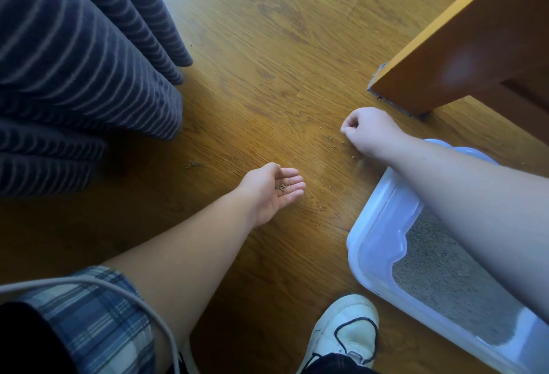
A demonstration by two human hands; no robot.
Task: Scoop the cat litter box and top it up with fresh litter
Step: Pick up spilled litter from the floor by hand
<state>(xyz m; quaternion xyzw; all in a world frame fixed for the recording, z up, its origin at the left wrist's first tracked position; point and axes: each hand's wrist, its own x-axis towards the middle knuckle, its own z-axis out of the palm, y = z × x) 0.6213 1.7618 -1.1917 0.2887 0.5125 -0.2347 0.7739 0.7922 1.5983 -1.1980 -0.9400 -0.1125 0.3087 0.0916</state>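
Nearest: plaid shorts (89, 314) on the knee at bottom left, with a grey cable (124, 290) draped over them. Above that, a dark striped curtain (74, 61) hangs down to the wooden floor (267, 46).

Centre: the left hand (274, 192) is palm up, low over the floor. Its fingers (292, 187) are straight and side by side, slightly cupped. A small heap of granules (282, 187) sits at the base of those fingers, carried rather than gripped.

Bottom centre: a white shoe (344, 332), just beside the near corner of the litter box (377, 240).

Some loose granules (334, 139) are scattered on the floor, just left of the right hand (368, 129). That hand is knuckles up with fingers curled under, thumb and forefinger tips together down at the floor by the scatter. It's probably pinching a grain, but that's too small to confirm.

The litter box is pale blue-white, on the floor at right, partly under the right forearm. There's grey litter (439, 269) inside.

Top right: an orange-brown wooden panel (460, 46), its lower corner just beyond the right hand.
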